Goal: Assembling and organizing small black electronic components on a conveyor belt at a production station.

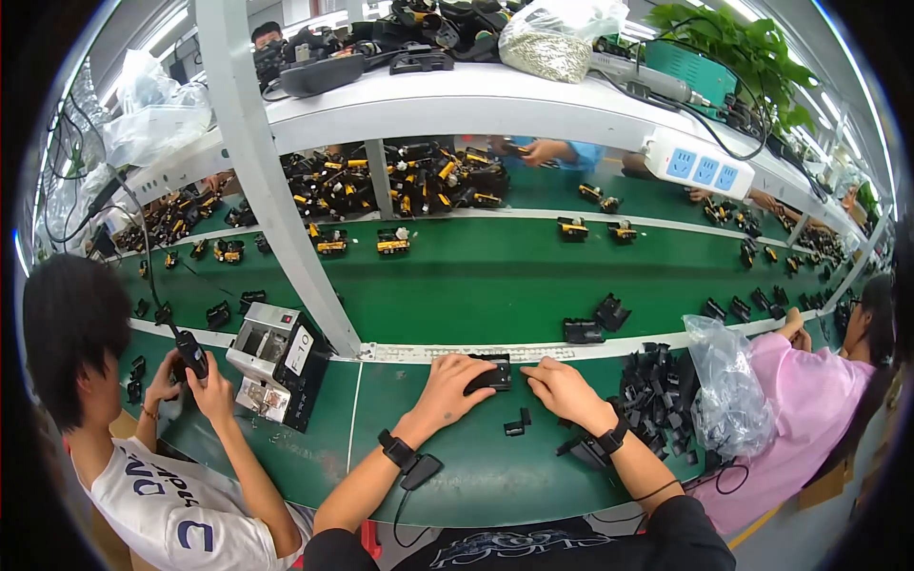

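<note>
You're steadying a black plastic housing (497, 377) at 12 o'clock, left hand (446, 388) gripping, right hand (566, 390) sitting bent-fingered beside it, pinch unclear, next move likely calling for steadiness.

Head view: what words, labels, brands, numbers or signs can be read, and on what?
Lettering described, not copied:
White label on the silver-and-black machine: large dark characters, legible.
Co-worker's white shirt: large dark letters.
Wearer's black shirt: pale lettering near the lower edge.
Machine's lower side: pale marks, too small.
Black part at the left hand: none readable.
</note>
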The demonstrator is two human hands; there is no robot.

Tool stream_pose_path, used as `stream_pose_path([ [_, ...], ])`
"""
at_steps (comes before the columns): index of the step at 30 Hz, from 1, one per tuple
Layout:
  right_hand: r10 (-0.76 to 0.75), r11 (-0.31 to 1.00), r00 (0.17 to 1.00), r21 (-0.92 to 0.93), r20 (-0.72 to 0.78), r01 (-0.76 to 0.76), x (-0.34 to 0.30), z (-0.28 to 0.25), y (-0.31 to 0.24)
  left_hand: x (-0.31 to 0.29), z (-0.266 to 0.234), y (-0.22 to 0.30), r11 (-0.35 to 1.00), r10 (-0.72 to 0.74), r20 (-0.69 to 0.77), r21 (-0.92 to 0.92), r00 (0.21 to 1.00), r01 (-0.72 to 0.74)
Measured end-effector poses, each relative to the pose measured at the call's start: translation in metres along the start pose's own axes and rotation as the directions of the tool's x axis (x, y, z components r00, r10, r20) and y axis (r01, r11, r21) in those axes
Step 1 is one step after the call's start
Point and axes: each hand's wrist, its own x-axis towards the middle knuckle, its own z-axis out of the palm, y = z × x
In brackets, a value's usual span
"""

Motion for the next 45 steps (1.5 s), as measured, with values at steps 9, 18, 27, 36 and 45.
stream_pose_path([
  [9,0.034,0.997,0.999,-0.068,-0.022,-0.035,0.005,-0.002,-0.005,-0.012,-0.003,0.009,0.999,-0.029,0.026,-0.022,0.999,0.030],
  [18,-0.117,0.990,0.992,-0.081,-0.051,0.112,0.036,0.024,-0.004,0.004,-0.005,-0.001,0.997,-0.049,0.052,-0.063,0.997,0.053],
  [27,-0.067,0.995,0.995,-0.083,-0.070,0.061,0.033,0.024,-0.010,-0.001,0.005,0.002,0.998,-0.057,0.017,-0.031,0.998,0.057],
  [36,-0.100,0.992,0.994,-0.079,-0.037,0.097,0.048,0.028,-0.008,-0.001,-0.004,-0.007,1.000,0.007,0.024,0.029,1.000,-0.007],
  [45,-0.101,0.983,0.985,-0.139,0.143,0.121,0.059,0.023,-0.006,-0.002,0.007,-0.006,0.949,0.189,0.027,0.251,0.982,-0.190],
])
